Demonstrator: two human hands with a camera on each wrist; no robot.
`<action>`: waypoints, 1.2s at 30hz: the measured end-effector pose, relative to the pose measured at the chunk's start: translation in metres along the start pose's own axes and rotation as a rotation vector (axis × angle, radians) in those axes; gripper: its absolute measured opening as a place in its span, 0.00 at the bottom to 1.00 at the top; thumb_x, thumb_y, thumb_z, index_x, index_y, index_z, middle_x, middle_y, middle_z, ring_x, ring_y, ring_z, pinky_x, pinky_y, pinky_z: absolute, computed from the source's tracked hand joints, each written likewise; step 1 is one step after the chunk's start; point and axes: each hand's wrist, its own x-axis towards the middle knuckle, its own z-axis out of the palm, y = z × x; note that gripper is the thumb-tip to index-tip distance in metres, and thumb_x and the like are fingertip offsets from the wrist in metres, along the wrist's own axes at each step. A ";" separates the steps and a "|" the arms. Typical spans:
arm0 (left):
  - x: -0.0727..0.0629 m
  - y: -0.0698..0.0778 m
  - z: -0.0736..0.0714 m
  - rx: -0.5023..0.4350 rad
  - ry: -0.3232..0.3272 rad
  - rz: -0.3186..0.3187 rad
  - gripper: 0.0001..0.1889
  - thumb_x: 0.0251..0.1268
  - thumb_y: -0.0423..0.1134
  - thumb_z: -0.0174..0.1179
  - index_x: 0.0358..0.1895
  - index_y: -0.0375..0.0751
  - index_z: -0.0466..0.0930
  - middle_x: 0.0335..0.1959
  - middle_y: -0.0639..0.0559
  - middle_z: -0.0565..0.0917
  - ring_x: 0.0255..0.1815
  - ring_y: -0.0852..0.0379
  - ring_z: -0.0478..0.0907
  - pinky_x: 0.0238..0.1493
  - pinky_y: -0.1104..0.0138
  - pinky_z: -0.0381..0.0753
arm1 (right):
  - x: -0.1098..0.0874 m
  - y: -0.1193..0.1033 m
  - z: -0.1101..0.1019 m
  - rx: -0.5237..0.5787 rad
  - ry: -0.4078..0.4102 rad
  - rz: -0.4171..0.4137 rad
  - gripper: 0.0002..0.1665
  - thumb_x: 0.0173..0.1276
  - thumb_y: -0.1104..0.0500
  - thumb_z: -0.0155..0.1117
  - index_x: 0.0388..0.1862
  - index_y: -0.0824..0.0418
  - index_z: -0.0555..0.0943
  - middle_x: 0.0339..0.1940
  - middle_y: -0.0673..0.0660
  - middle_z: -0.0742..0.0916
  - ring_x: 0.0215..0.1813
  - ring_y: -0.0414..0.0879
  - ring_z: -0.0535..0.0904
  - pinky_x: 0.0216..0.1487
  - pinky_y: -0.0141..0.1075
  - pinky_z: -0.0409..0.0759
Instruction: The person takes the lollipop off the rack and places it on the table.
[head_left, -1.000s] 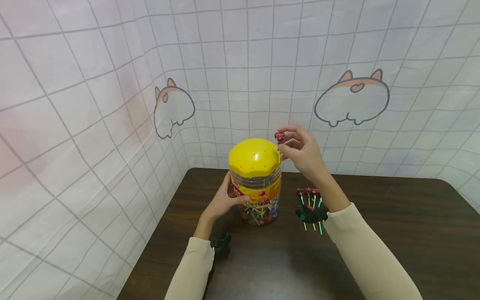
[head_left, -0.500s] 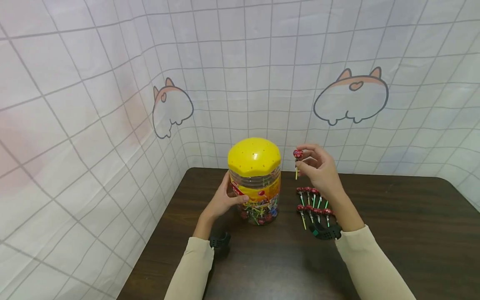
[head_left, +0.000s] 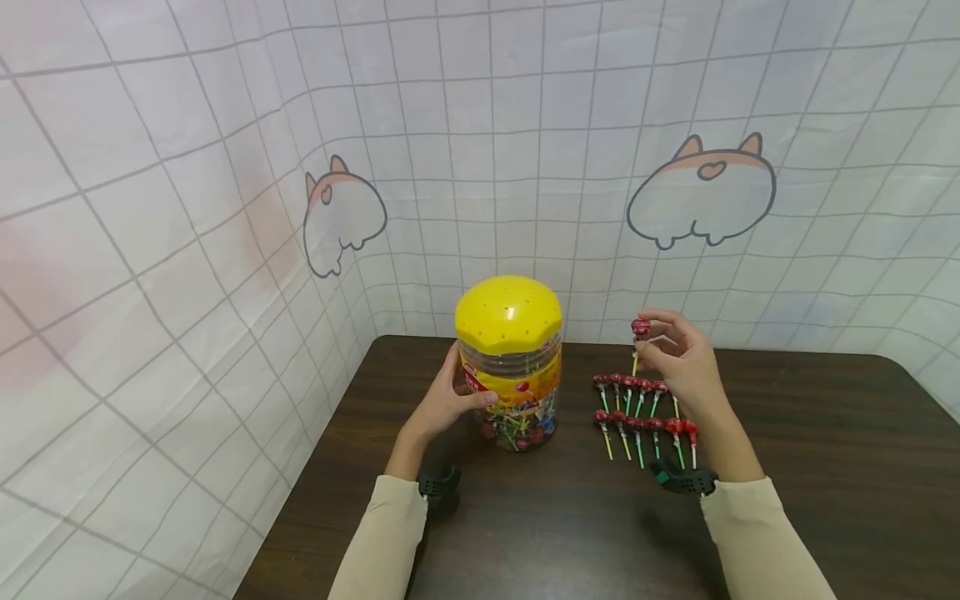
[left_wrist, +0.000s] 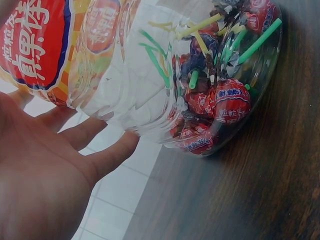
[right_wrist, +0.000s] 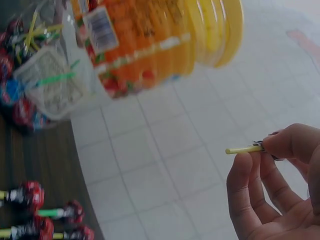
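A clear plastic jar (head_left: 513, 390) with a yellow lid (head_left: 510, 315) stands upright on the table, wrapped lollipops (left_wrist: 230, 100) heaped at its bottom. My left hand (head_left: 441, 403) holds the jar from the left, thumb across the front and fingers round the side. In the left wrist view, those fingers lie along the jar's wall. To the right, my right hand (head_left: 678, 358) pinches a red-wrapped lollipop (head_left: 641, 327) between thumb and fingers, head up. Its yellow stick (right_wrist: 242, 150) juts out from the fingers in the right wrist view. Below this hand, several lollipops (head_left: 636, 423) lie in two rows.
The dark wooden table (head_left: 540, 525) ends at a white grid-patterned curtain (head_left: 510, 192) behind and to the left. Black bands (head_left: 682, 478) circle both wrists. The jar stands left of the two lollipop rows.
My right hand has moved right and down with the lollipop, from beside the lid to above the rows. More of the lollipops on the table now show. My left hand stays on the jar.
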 end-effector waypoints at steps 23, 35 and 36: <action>0.002 -0.001 0.000 0.017 0.014 -0.012 0.52 0.62 0.48 0.74 0.81 0.72 0.44 0.73 0.52 0.67 0.70 0.47 0.73 0.69 0.46 0.76 | 0.001 0.045 -0.063 0.011 0.035 0.076 0.24 0.71 0.74 0.62 0.61 0.54 0.80 0.37 0.50 0.82 0.36 0.38 0.86 0.34 0.32 0.88; 0.001 0.000 0.001 0.026 0.019 -0.015 0.53 0.60 0.53 0.74 0.81 0.71 0.44 0.73 0.51 0.67 0.70 0.46 0.72 0.70 0.45 0.76 | -0.004 0.069 -0.084 -0.083 0.028 0.175 0.24 0.72 0.73 0.60 0.60 0.52 0.79 0.37 0.48 0.81 0.38 0.34 0.85 0.35 0.33 0.88; 0.001 0.000 0.001 0.027 0.020 -0.016 0.53 0.60 0.53 0.74 0.81 0.71 0.44 0.73 0.51 0.67 0.70 0.46 0.72 0.70 0.45 0.76 | -0.004 0.070 -0.085 -0.091 0.027 0.181 0.24 0.72 0.73 0.60 0.61 0.52 0.78 0.37 0.48 0.81 0.39 0.34 0.85 0.35 0.33 0.88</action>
